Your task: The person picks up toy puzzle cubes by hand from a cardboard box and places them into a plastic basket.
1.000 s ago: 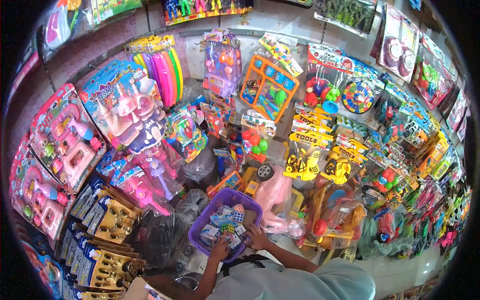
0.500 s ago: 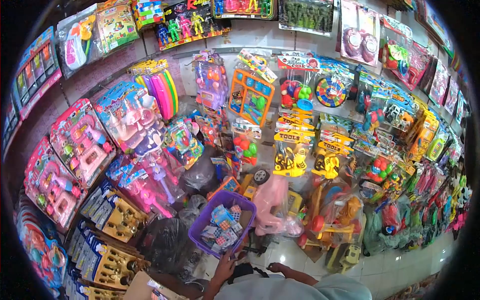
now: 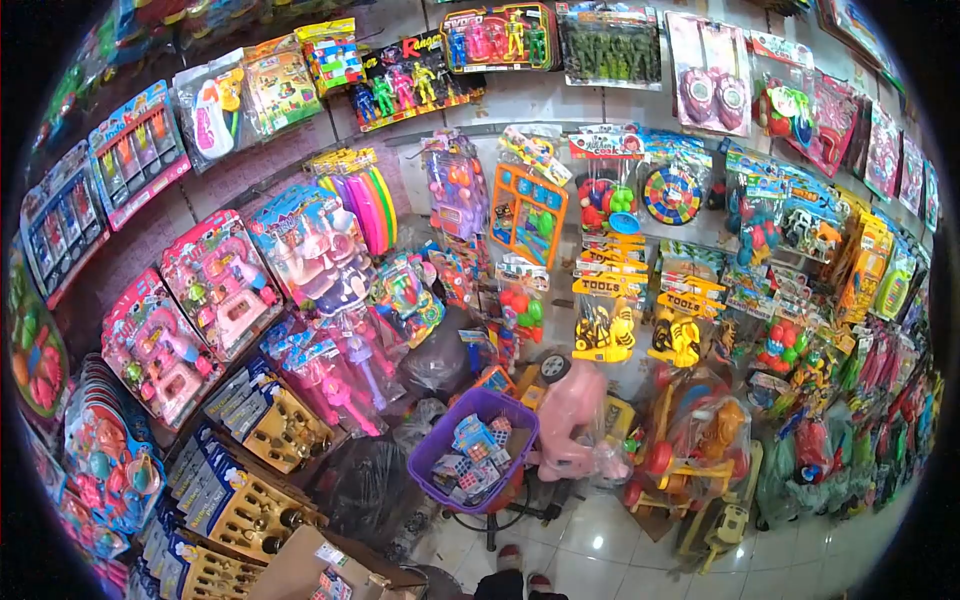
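Observation:
Neither of my hands shows in the current view. A purple basket [image 3: 424, 482] stands low in the middle, on top of a dark wheeled base [image 3: 492, 530]. Inside it lie several packaged puzzle cubes [image 3: 478, 450], some in blue wrapping. At the bottom left is an open cardboard box [image 3: 300, 566] with more packaged cubes [image 3: 335, 584] in it. My feet [image 3: 511, 556] show at the bottom edge, below the basket.
Packaged toys hang on the wall, among them yellow tool sets [image 3: 605, 318]. A wrapped pink ride-on toy [image 3: 568, 420] is right of the basket, with a wooden-looking wheeled toy [image 3: 700, 440] beyond. Black plastic bags [image 3: 365, 490] lie left. Tiled floor [image 3: 600, 540] shows in front.
Both hands have left the view; the left one was at the basket's near edge. The scene has shifted right and slightly down, and the cardboard box shows more.

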The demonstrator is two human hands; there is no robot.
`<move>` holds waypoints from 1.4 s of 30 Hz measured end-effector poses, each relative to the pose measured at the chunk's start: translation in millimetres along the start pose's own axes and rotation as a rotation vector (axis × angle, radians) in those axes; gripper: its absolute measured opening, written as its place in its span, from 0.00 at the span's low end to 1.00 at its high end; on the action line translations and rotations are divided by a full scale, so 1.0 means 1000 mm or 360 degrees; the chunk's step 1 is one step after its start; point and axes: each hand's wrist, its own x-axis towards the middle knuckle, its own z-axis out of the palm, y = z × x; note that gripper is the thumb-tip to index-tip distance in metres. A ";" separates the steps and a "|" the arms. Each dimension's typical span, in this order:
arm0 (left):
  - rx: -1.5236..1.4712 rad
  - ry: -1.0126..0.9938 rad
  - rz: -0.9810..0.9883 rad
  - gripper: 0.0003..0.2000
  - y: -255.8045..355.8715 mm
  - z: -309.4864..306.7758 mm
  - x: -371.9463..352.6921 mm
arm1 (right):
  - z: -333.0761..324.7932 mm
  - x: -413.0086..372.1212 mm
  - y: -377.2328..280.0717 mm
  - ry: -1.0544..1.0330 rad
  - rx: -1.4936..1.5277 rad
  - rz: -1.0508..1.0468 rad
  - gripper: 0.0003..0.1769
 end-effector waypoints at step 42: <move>-0.0615 0.0822 0.0130 0.23 -0.094 -0.053 -0.405 | 0.048 -0.203 -0.537 -0.1067 -0.0825 -0.1033 0.33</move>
